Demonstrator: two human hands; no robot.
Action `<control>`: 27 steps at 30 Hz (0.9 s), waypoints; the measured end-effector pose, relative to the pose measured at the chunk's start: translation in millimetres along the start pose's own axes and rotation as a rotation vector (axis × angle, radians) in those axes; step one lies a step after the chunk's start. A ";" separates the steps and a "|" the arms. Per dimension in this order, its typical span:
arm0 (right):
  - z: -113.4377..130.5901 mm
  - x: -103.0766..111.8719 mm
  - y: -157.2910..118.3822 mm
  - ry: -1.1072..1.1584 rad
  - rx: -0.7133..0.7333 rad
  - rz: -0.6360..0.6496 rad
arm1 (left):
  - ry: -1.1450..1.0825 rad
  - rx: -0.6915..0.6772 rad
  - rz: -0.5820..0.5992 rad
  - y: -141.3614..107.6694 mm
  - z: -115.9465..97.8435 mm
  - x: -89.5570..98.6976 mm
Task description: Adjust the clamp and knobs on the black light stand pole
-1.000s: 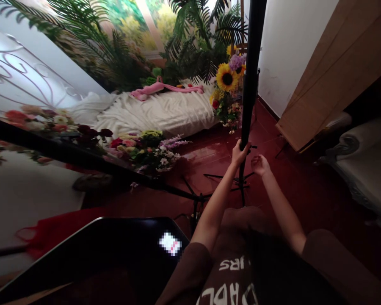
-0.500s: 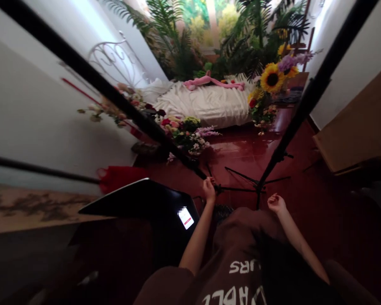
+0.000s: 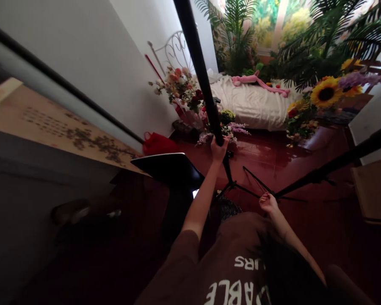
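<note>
The left hand (image 3: 218, 149) is closing its grip round the black stand pole (image 3: 200, 72), which is rising from tripod legs (image 3: 238, 188) on the red tiled floor (image 3: 282, 156); the right hand (image 3: 268, 202) is curling loosely, pinching nothing, just above those legs; the black panel's (image 3: 167, 167) lit screen, plain earlier, is now slipping behind the left forearm; the brown shirt (image 3: 241, 241) is showing "ABLE" and "URS"; a second stand pole (image 3: 327, 167) is slanting across the right side.

black tripod-stand pole (image 3: 200, 72) | straight, tilted toward upper left | spread tripod legs (image 3: 244, 189) on glossy red floor (image 3: 273, 156)
</note>
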State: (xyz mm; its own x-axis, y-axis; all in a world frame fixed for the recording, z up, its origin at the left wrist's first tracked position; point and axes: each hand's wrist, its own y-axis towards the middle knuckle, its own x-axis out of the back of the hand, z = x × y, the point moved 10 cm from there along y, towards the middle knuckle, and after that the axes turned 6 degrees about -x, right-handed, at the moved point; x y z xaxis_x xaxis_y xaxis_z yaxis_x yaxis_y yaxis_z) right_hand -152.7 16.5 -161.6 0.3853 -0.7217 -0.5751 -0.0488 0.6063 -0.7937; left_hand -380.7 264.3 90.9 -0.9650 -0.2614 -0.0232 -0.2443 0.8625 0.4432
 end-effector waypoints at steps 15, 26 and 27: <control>-65.8 -268.3 -10.5 -0.076 -0.540 0.536 | 0.123 0.085 -0.113 14.9 40.5 -1.2; -66.7 -287.9 -8.9 0.024 -0.748 0.608 | 0.125 0.076 -0.139 12.6 29.8 2.4; -66.6 -288.8 -8.9 0.025 -0.741 0.617 | 0.119 0.076 -0.137 12.7 29.2 2.4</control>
State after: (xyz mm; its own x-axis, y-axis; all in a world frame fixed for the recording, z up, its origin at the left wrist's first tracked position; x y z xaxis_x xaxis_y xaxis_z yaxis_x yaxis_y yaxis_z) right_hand -324.9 197.3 -1.7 0.0775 -0.3585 -0.9303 -0.8086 0.5233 -0.2690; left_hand -388.9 287.3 70.3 -0.9050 -0.4244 0.0296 -0.3838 0.8443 0.3740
